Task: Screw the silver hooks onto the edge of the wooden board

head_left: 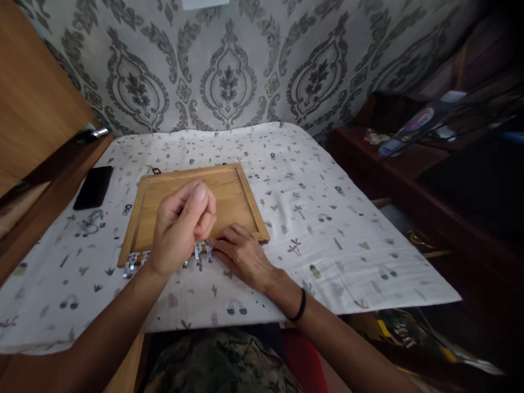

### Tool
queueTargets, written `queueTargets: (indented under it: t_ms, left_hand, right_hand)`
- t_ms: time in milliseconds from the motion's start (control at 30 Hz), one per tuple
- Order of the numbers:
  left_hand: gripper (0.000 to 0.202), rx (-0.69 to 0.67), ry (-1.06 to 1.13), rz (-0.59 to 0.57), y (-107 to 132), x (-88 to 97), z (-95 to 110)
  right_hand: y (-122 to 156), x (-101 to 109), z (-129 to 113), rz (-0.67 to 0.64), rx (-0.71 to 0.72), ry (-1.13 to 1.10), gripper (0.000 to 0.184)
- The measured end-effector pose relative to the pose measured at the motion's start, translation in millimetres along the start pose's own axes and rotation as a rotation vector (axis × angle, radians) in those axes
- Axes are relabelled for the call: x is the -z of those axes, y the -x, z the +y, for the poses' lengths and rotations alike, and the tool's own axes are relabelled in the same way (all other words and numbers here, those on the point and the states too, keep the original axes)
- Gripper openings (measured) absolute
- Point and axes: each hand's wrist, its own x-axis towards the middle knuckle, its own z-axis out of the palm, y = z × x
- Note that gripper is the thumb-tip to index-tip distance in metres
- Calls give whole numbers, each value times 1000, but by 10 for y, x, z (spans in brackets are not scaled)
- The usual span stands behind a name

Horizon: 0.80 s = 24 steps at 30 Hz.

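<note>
A wooden board with a raised frame lies flat on the patterned cloth. Along its near edge sits a silvery metal rail with several hooks, partly hidden behind my left forearm. My left hand is raised over the board, closed in a fist with the thumb on top; whatever it may hold is hidden. My right hand rests low at the board's near edge, its thumb and fingertips closed at the right end of the hook rail. A dark band circles the right wrist.
White patterned cloth covers the table. A black phone lies at the left, beside a wooden cabinet. To the right stands a dark red shelf with a bottle and cables. Patterned wallpaper closes off the back.
</note>
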Motion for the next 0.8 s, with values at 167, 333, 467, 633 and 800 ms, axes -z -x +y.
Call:
queueTargets:
  t_ms: [167, 333, 467, 633, 800]
  left_hand:
    - [41, -19, 51, 96, 50, 25, -23]
    - [36, -9, 86, 148, 23, 34, -63]
    - [39, -1, 81, 153, 10, 25, -104]
    - [36, 18, 66, 146, 11, 36, -140]
    - [36, 33, 64, 143, 13, 54, -154]
  right_hand:
    - [-6, 25, -10, -34, -16, -1, 14]
    - [-10, 34, -18, -65, -33, 15, 12]
    - [-12, 32, -20, -65, -26, 44, 11]
    - [-15, 34, -23, -58, -24, 54, 11]
    - [-15, 39, -25, -70, -23, 30, 12]
